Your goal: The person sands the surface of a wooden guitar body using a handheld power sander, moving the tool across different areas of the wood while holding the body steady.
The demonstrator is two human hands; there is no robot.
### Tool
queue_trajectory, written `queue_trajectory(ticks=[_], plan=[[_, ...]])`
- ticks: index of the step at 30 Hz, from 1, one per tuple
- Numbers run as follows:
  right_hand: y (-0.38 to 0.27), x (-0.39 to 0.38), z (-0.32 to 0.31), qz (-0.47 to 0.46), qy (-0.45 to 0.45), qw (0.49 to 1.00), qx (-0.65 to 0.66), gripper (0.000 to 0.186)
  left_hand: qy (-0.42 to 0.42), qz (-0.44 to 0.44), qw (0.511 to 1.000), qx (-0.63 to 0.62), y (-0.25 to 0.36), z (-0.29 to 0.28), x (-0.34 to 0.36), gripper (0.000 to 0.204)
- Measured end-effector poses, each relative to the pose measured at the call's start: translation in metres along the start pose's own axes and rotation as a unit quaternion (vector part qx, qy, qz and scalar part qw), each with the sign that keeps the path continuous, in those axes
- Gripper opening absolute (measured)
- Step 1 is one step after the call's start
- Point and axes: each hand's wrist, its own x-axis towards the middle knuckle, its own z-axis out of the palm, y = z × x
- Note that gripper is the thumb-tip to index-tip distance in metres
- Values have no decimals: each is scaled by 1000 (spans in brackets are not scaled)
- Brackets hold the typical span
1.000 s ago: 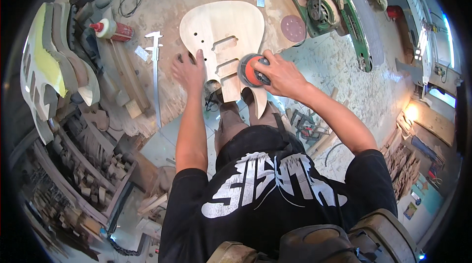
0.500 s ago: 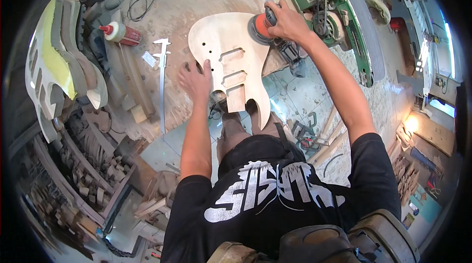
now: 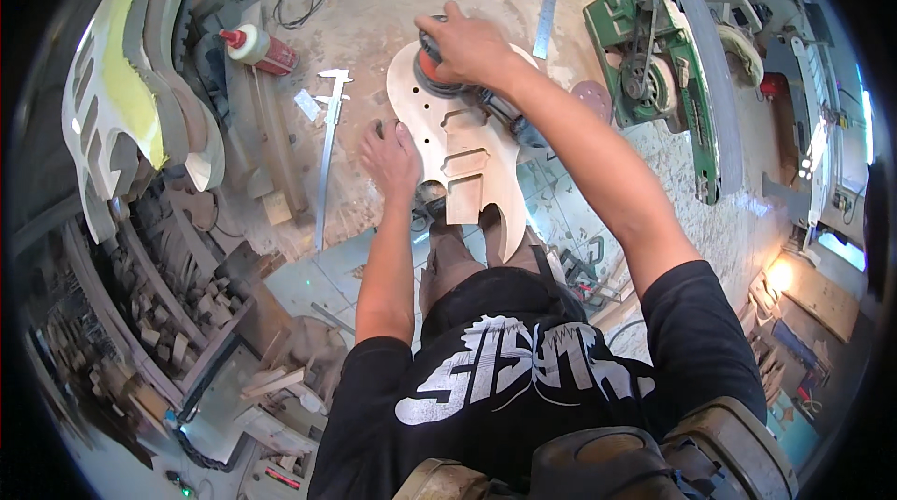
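Observation:
A pale, unfinished electric guitar body (image 3: 500,159) with routed pockets and several small holes lies at the table's near edge, its horns pointing toward me. My right hand (image 3: 472,47) wraps over the top of an orange and black orbital sander (image 3: 432,75), whose pad sits on the upper part of the body. The sander's rear part (image 3: 523,121) partly shows beneath my right forearm. At the body's left edge, my left hand (image 3: 391,159) grips it with the thumb along the side and the fingers bent. Some fingertips of that hand are hidden.
Left of the body lie a caliper (image 3: 330,150) and a red-and-white glue bottle (image 3: 262,50). Shaped guitar bodies (image 3: 140,61) stand at far left. A steel ruler (image 3: 549,9) and a round sanding disc (image 3: 591,100) lie toward the right, near a green belt sander (image 3: 645,61).
My right hand has slid the sander leftward across the body, from its upper right edge to the upper left. The ruler and sanding disc show more now. My left hand stays at the edge.

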Motion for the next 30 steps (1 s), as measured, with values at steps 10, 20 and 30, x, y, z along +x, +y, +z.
queue_trajectory(ticks=[10, 20, 30], plan=[[49, 5, -11, 76, -20, 997, -9, 72, 28, -9, 999, -23, -1, 3, -3, 36], [90, -22, -30, 166, -74, 982, -41, 73, 15, -25, 1000, -9, 4, -1, -3, 36], [13, 22, -4, 38, -35, 999, 4, 70, 15, -28, 999, -11, 1, 2, -3, 35]])
